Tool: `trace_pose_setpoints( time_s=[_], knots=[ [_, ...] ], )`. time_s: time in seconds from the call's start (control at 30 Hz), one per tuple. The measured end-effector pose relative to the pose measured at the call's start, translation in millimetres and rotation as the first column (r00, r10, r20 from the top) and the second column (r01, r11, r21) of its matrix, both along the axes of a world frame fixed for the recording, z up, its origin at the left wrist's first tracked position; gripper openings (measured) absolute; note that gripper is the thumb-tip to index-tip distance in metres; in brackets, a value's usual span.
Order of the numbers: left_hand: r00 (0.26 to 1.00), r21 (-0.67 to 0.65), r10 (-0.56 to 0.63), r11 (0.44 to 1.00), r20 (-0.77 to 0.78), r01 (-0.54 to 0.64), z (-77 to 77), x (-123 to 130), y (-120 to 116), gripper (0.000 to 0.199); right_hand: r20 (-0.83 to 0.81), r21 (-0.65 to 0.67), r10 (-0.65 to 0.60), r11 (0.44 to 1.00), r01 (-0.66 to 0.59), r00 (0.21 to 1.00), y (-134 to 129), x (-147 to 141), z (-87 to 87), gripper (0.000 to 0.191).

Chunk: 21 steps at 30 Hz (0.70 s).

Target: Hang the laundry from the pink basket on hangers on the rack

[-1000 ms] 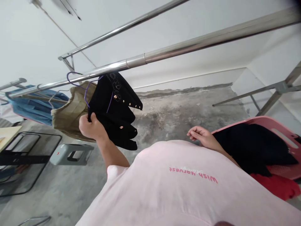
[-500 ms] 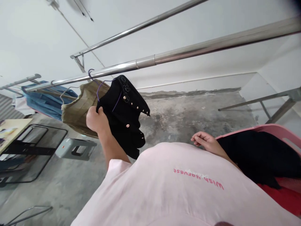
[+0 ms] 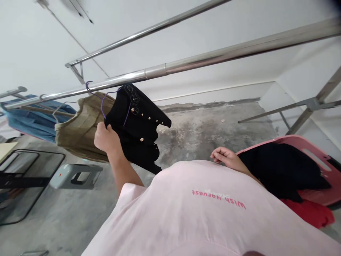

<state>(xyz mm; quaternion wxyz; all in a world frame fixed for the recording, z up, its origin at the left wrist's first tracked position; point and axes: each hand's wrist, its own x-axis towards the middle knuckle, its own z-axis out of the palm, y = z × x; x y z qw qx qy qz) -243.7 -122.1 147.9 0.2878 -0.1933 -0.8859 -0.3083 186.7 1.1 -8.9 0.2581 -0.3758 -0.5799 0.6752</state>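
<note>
A black garment (image 3: 138, 133) with gold buttons hangs on a purple hanger (image 3: 102, 103), whose hook is over the lower metal rail (image 3: 117, 81). My left hand (image 3: 106, 138) grips the garment's near shoulder edge. Just left of it hangs an olive-green garment (image 3: 82, 131) on a wire hanger. My right hand (image 3: 223, 156) is beside my body, fingers loosely curled with nothing seen in them, close to a pink basket (image 3: 303, 140) of dark and red clothes.
Blue denim garments (image 3: 32, 117) hang at the rail's left end. A second rail (image 3: 149, 33) runs behind. A grey stool (image 3: 76, 176) and a black-framed table (image 3: 29, 181) stand at lower left. Metal rack legs (image 3: 311, 105) are at right.
The view has shifted, so the basket shows more fully. My left hand remains on the black garment, whose lower part has swung slightly. My right hand looks much the same.
</note>
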Motion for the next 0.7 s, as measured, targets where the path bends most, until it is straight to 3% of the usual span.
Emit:
trace_pose_setpoints(
  time_s=[0.23,0.4,0.57,0.7],
  knots=[
    [0.994,0.072,0.106,0.992,0.013,-0.107,-1.3,-54,-1,0.009,-0.001,-0.014,-0.008,1.0,0.008,1.0,-1,1,2.4,0.059],
    [0.982,0.038,0.187,0.982,-0.008,-0.186,2.4,-53,-11,0.028,0.004,-0.023,-0.011,1.0,0.011,1.0,-3,4,8.5,0.059],
    [0.978,0.168,0.003,0.985,-0.21,0.033,-3.2,-6,-7,0.047,0.017,-0.043,-0.028,0.999,0.029,0.999,-6,7,14.0,0.06],
    [0.943,0.205,-0.234,0.937,-0.237,0.284,-25.5,30,24,0.043,0.02,-0.051,-0.038,0.998,0.039,0.999,-8,9,15.1,0.059]
  ],
)
